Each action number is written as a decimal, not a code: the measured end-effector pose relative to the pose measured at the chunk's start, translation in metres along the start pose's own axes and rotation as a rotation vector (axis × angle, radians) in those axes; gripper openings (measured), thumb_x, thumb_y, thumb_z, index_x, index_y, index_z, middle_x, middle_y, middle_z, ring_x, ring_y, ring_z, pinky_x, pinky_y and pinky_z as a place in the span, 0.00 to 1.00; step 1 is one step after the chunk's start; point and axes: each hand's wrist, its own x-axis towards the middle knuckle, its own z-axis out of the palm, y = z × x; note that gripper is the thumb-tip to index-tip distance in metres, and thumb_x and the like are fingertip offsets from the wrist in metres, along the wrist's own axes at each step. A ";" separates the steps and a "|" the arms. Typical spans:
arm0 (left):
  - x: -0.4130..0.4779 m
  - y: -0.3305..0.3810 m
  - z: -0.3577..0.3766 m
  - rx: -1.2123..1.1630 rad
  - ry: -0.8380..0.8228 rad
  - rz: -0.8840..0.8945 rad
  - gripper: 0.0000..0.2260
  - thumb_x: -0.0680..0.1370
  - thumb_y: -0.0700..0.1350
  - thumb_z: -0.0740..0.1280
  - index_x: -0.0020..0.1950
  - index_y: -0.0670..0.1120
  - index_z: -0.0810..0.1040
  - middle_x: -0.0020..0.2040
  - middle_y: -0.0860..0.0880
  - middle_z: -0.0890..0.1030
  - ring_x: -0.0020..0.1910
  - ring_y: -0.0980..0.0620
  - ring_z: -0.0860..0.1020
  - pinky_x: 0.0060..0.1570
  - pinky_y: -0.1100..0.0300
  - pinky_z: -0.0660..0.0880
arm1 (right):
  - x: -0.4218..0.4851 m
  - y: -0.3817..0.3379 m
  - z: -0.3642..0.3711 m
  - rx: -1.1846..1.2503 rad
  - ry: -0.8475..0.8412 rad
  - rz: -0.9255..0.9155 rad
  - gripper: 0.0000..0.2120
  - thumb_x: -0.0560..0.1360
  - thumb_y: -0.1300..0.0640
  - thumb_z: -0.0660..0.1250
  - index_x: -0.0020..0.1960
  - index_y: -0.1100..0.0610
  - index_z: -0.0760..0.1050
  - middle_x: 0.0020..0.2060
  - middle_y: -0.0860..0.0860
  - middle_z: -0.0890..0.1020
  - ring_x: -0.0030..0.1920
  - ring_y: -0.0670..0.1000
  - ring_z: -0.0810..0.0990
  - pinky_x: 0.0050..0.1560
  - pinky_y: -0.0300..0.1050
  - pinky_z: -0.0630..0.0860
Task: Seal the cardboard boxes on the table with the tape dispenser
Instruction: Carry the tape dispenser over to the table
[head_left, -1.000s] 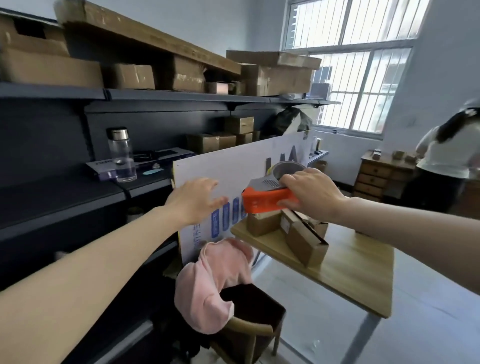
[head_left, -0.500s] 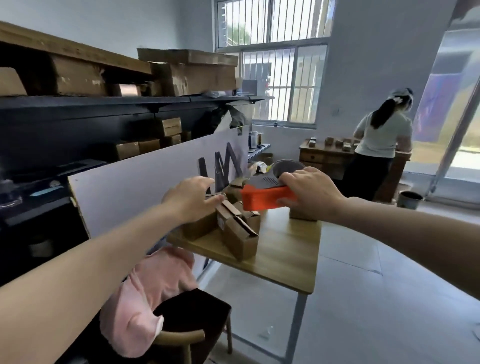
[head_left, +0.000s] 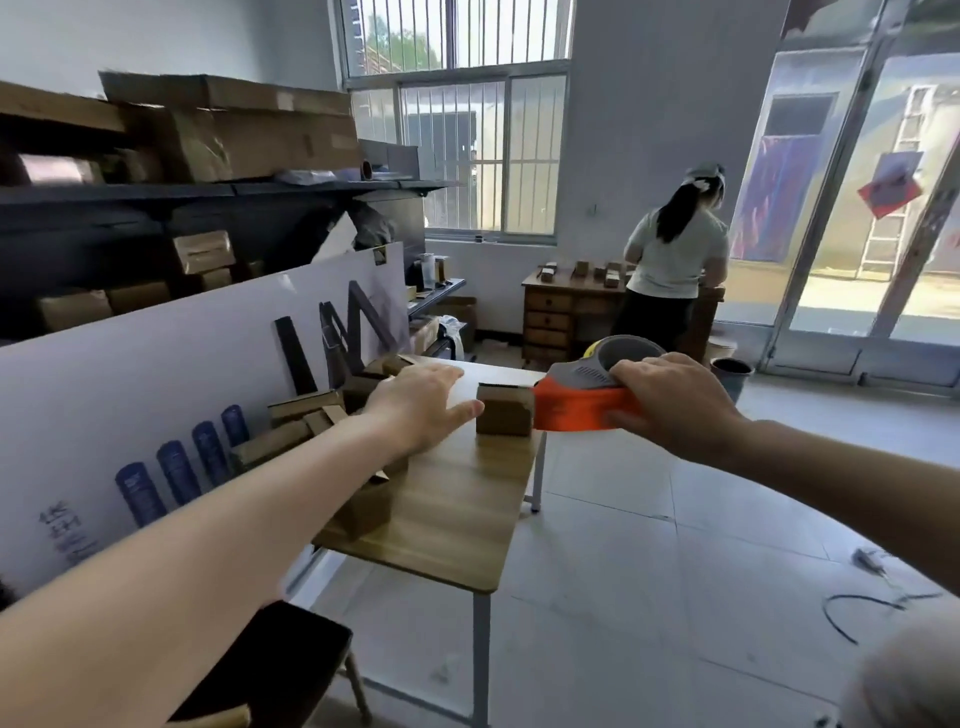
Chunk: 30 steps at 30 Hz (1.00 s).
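My right hand (head_left: 670, 402) grips an orange and grey tape dispenser (head_left: 582, 400), held in the air just right of the wooden table (head_left: 452, 525). Its front end is close to a small cardboard box (head_left: 504, 415) standing near the table's right edge. My left hand (head_left: 421, 405) reaches out over the table with fingers straight, holding nothing, just left of that box. Several more small cardboard boxes (head_left: 306, 415) lie in a loose pile along the table's left side, some with open flaps.
A large white printed board (head_left: 171, 384) leans against dark shelving (head_left: 156, 208) stacked with cartons, left of the table. A dark chair (head_left: 280, 660) stands at the near left. Another person (head_left: 675, 260) works at a wooden desk (head_left: 561, 312) by the window. Cables (head_left: 872, 597) lie on the tiled floor.
My view has swung right and moved toward the table. Both hands now reach over the table; the left hand's fingers have straightened near the single box, and the dispenser sits beside it.
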 end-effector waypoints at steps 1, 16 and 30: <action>0.008 0.008 0.006 0.003 -0.008 0.011 0.29 0.78 0.63 0.58 0.75 0.51 0.62 0.75 0.50 0.65 0.73 0.49 0.63 0.67 0.46 0.66 | -0.003 0.009 0.004 0.004 -0.002 0.016 0.15 0.73 0.44 0.70 0.49 0.56 0.76 0.43 0.52 0.84 0.43 0.54 0.83 0.51 0.48 0.73; 0.135 0.004 0.066 -0.050 -0.055 0.252 0.30 0.79 0.63 0.57 0.76 0.49 0.61 0.75 0.50 0.65 0.74 0.49 0.62 0.70 0.47 0.63 | 0.007 0.058 0.073 -0.055 -0.127 0.156 0.15 0.74 0.44 0.70 0.47 0.56 0.75 0.40 0.52 0.83 0.40 0.55 0.80 0.50 0.48 0.72; 0.238 -0.039 0.085 -0.107 -0.087 0.283 0.30 0.78 0.64 0.58 0.75 0.50 0.62 0.75 0.50 0.65 0.74 0.49 0.62 0.69 0.47 0.64 | 0.076 0.071 0.114 -0.056 -0.064 0.224 0.13 0.73 0.48 0.71 0.43 0.57 0.74 0.35 0.53 0.81 0.36 0.58 0.79 0.43 0.47 0.70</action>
